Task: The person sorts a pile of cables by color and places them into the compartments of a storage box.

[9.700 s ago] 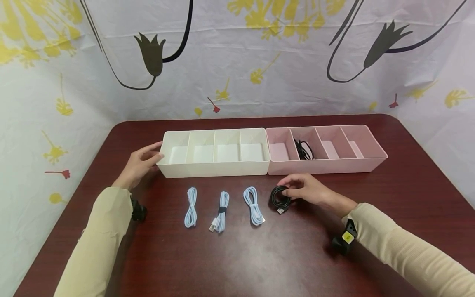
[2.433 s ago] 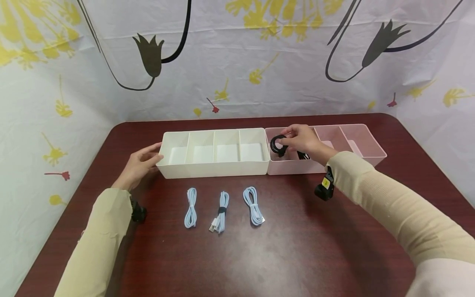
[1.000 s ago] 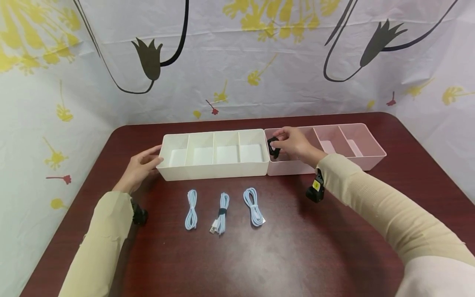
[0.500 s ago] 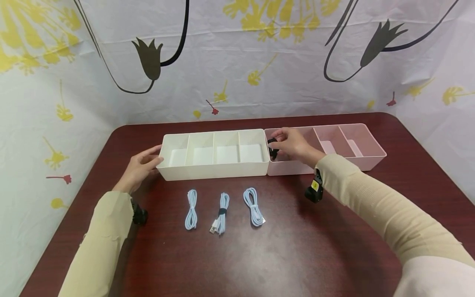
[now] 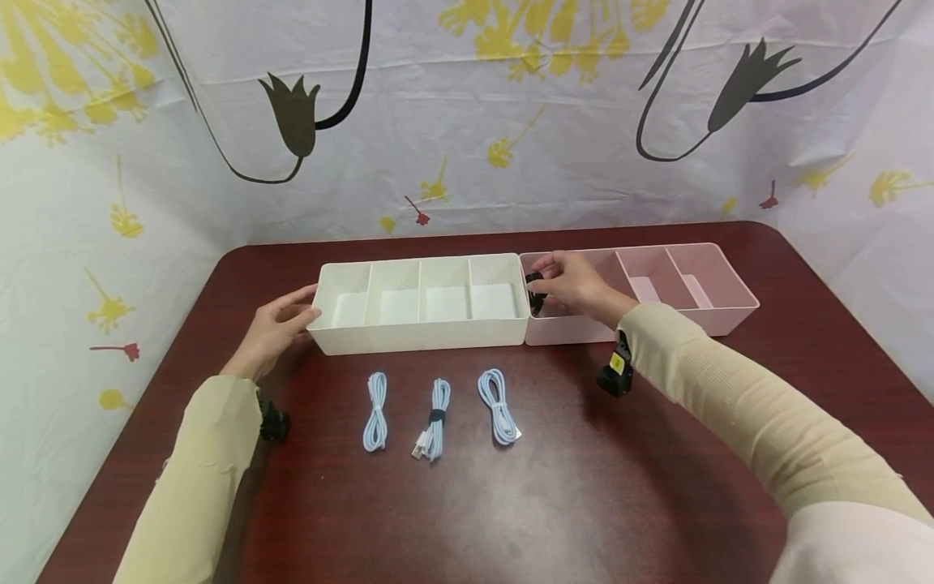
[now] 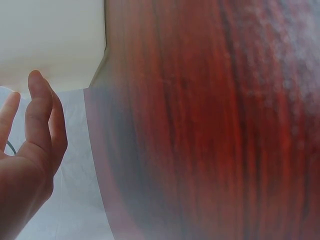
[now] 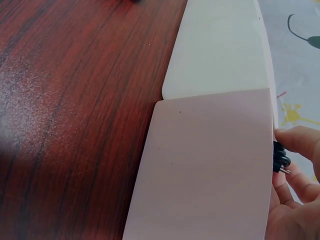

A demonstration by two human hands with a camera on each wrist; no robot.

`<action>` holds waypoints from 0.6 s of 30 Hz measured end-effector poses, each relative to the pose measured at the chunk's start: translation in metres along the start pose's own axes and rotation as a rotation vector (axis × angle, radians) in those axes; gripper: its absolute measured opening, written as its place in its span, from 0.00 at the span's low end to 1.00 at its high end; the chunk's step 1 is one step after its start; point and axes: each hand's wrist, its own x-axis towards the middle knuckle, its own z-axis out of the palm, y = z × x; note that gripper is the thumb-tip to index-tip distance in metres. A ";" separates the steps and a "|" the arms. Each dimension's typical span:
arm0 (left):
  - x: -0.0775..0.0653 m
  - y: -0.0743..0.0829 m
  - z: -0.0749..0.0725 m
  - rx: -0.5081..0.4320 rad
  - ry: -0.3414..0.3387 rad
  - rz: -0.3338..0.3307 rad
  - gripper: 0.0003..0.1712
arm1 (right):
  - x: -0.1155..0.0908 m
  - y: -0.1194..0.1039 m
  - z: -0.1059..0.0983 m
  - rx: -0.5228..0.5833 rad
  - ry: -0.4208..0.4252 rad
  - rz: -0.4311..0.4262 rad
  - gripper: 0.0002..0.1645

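My right hand (image 5: pixel 580 284) is over the leftmost compartment of the pink box (image 5: pixel 565 331). Between its thumb and fingers it pinches a coiled black cable (image 5: pixel 536 302), low inside the compartment; in the right wrist view the cable (image 7: pixel 280 156) shows a metal plug end past the box wall. My left hand (image 5: pixel 272 331) rests against the left end of the white box (image 5: pixel 426 338), fingers lightly bent, and in the left wrist view fingertips touch its wall (image 6: pixel 55 60). The second pink compartment is hidden behind my right hand.
In front of the boxes, three bundled light blue cables lie in a row: left (image 5: pixel 375 412), middle (image 5: pixel 436 418) with a dark strap, and right (image 5: pixel 499 407). The boxes stand end to end on the dark red table (image 5: pixel 409 519). A patterned cloth (image 5: pixel 467 122) hangs behind.
My right hand picked the coiled black cable off the table and carried it into the leftmost pink compartment, where it has sunk slightly lower. My left hand has stayed at the white box's end.
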 end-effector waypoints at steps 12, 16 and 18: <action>-0.001 0.000 0.000 0.001 -0.007 0.012 0.35 | 0.000 0.001 0.001 0.017 0.013 -0.016 0.21; -0.001 0.001 0.000 0.000 -0.010 0.015 0.35 | -0.001 0.001 0.000 0.015 0.026 -0.036 0.20; -0.001 0.001 0.000 -0.001 -0.011 0.015 0.34 | -0.001 0.001 -0.001 0.013 0.024 -0.037 0.20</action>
